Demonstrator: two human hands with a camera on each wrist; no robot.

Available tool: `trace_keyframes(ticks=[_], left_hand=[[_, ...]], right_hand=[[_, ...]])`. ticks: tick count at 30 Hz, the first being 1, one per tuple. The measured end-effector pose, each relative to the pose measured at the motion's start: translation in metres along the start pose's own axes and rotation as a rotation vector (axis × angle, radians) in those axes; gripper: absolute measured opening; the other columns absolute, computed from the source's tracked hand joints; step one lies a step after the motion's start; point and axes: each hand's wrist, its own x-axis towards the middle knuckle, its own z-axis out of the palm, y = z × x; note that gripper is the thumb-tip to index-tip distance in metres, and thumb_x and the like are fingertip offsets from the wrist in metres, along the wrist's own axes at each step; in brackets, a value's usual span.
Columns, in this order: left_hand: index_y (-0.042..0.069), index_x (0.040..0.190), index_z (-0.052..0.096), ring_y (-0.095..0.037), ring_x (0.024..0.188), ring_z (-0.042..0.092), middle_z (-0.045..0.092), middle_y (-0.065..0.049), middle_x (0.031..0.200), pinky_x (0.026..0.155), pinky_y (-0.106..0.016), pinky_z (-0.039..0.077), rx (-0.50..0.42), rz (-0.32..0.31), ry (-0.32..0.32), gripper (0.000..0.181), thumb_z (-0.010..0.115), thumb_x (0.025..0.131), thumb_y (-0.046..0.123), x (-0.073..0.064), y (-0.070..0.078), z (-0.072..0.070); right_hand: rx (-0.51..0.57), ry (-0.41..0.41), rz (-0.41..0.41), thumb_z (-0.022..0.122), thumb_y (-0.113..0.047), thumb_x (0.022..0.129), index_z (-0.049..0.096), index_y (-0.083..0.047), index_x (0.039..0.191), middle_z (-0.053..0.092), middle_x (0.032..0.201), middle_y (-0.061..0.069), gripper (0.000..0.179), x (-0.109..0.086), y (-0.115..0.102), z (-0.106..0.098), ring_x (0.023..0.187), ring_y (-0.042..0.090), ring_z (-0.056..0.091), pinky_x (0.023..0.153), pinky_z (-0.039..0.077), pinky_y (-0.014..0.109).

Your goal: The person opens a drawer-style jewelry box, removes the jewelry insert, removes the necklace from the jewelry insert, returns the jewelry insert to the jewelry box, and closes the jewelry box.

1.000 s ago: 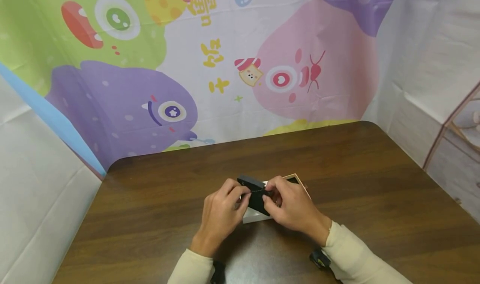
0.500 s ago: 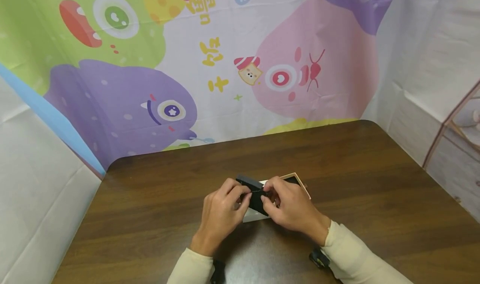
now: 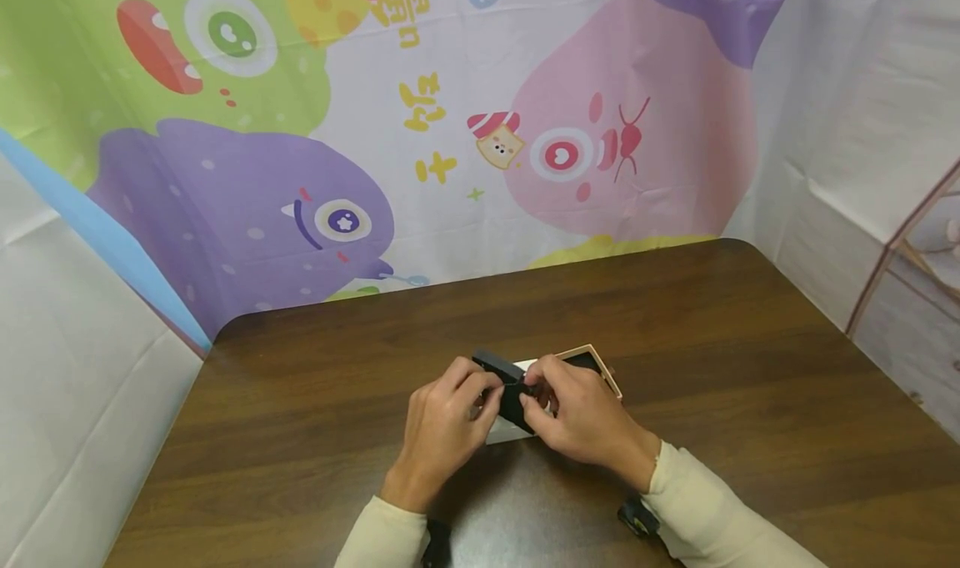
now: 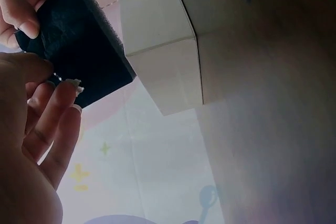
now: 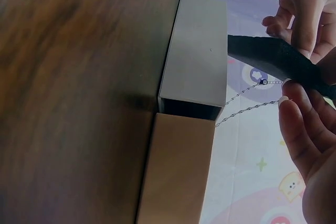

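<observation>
A black foam pad (image 4: pixel 86 40) is held up at a slant between both hands, over a small box. My left hand (image 3: pixel 438 430) pinches one side of it with thumb and fingers. On the other side my right hand (image 3: pixel 588 409) grips it, thumb on its face. A thin silver chain (image 5: pixel 247 109) with a clasp (image 5: pixel 263 82) runs from the right fingertips toward the box in the right wrist view. A small pale, shiny piece (image 4: pixel 77 86) shows at the left fingertips. Under the hands lies the box, with its white sleeve (image 5: pixel 197 51) and tan drawer (image 5: pixel 178 166) partly pulled out.
The box rests on a dark wood table (image 3: pixel 315 434). Behind the table's far edge hangs a cartoon-printed cloth (image 3: pixel 450 218), and pale sheets (image 3: pixel 60 384) close off the sides. Black wrist straps (image 3: pixel 639 518) sit at both cuffs.
The right hand and the foam pad have shifted slightly left. More of the tan drawer shows beside the right hand. The left hand stays almost in place.
</observation>
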Motion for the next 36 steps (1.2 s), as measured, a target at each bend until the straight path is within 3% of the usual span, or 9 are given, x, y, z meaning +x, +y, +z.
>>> trace_keyframes(ticks=[18,25,32,36], left_hand=[[0.012,0.084,0.070,-0.003,0.058,0.054,0.058,0.005,0.085,0.051,-0.021,0.045,0.001,-0.008,-0.031,0.003,0.070,0.087,0.014,-0.0002,0.0006,0.0003],[0.013,0.085,0.068,-0.003,0.059,0.057,0.059,0.003,0.089,0.051,-0.020,0.046,-0.013,0.005,-0.003,0.007,0.074,0.083,0.009,0.0008,0.0006,-0.0010],[0.011,0.089,0.067,-0.003,0.058,0.055,0.061,0.000,0.095,0.052,-0.017,0.045,-0.056,0.020,0.026,0.008,0.062,0.093,0.015,0.0000,0.0006,-0.0005],[0.008,0.093,0.065,-0.005,0.058,0.054,0.063,-0.001,0.091,0.052,-0.017,0.045,-0.094,0.027,0.048,0.004,0.064,0.089,0.006,0.0006,0.0010,-0.0006]], right_hand=[[-0.013,0.013,-0.016,0.069,-0.006,0.081,0.056,-0.010,0.094,0.059,0.079,-0.005,0.019,-0.0001,0.0021,0.0002,0.064,0.003,0.057,0.056,0.046,0.017],[-0.063,0.029,-0.011,0.069,-0.010,0.080,0.057,-0.010,0.095,0.061,0.079,-0.005,0.019,-0.0001,0.0018,0.0005,0.064,0.002,0.059,0.056,0.047,0.018],[-0.081,0.033,-0.013,0.070,-0.009,0.080,0.058,-0.008,0.096,0.061,0.080,-0.004,0.020,-0.0002,0.0028,0.0006,0.064,0.001,0.058,0.056,0.047,0.018],[-0.095,0.038,-0.010,0.070,-0.009,0.080,0.058,-0.008,0.096,0.061,0.079,-0.004,0.020,-0.0005,0.0030,0.0007,0.064,0.001,0.058,0.056,0.047,0.018]])
